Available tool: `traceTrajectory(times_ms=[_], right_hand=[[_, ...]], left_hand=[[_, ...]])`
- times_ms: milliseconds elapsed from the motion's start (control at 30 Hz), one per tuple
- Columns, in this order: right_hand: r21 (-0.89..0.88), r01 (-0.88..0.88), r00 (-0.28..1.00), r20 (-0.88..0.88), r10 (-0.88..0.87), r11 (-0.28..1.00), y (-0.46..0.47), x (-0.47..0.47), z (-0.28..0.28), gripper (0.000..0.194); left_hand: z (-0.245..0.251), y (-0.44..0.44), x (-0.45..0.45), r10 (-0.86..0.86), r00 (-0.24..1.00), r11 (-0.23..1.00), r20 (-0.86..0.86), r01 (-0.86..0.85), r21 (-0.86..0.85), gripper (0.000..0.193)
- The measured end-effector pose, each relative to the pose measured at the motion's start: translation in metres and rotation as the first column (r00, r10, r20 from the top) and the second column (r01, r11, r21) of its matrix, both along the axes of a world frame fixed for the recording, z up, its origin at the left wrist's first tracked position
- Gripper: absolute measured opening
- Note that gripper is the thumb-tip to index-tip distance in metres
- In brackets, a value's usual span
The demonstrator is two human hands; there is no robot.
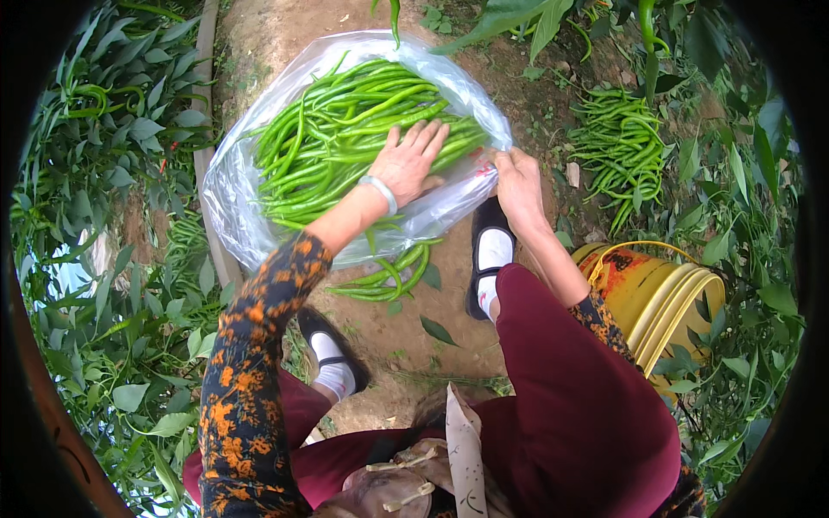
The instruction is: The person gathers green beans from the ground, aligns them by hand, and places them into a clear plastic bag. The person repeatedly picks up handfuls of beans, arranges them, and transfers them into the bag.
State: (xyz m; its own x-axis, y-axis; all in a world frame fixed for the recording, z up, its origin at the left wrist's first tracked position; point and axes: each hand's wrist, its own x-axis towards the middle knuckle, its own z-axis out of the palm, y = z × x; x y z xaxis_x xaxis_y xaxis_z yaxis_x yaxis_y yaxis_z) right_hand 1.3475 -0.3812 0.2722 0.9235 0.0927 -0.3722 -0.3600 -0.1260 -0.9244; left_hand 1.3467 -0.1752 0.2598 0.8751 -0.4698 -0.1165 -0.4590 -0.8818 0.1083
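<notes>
A large clear plastic bag lies wide-mouthed on the soil path before me, filled with long green chili peppers. My left hand, with a pale bangle at its wrist, rests with fingers spread on the peppers at the right side of the heap. It does not appear to grip any. At the bag's right edge, my right hand pinches the plastic rim between thumb and fingers. A few loose peppers lie on the soil just below the bag, between my feet.
Another pile of green peppers lies on the ground at the right. Below it a yellow plastic bucket is tipped on its side against pepper plants. A narrow edging board runs along the path's left side, with more plants beyond.
</notes>
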Motion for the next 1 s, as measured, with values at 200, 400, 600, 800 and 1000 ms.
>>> traceTrajectory(times_ms=[200,400,600,800,1000], right_hand=[[-0.008,0.054,0.998,0.046,-0.054,0.999,0.002,0.002,-0.015,0.025],[-0.049,0.019,0.999,0.048,-0.017,0.999,0.008,-0.001,0.001,0.025],[-0.563,0.120,0.810,0.532,0.247,0.818,0.000,-0.015,0.063,0.030],[-0.582,-0.535,0.643,0.189,0.742,0.612,0.062,-0.037,0.068,0.043],[-0.265,-0.840,0.540,-0.333,0.773,0.473,0.130,-0.063,0.000,0.036]], left_hand=[[-0.013,0.010,0.010,-0.030,0.999,0.977,-0.015,0.026,-0.212,0.089],[0.043,0.037,0.017,-0.075,0.997,0.778,-0.008,0.054,-0.626,0.054],[0.072,0.086,-0.083,0.494,0.812,0.734,-0.311,-0.581,-0.352,0.016],[0.024,0.108,-0.169,0.504,0.864,0.818,0.007,-0.474,-0.327,0.011],[-0.003,0.129,-0.187,0.425,0.905,0.859,-0.033,-0.414,-0.302,0.013]])
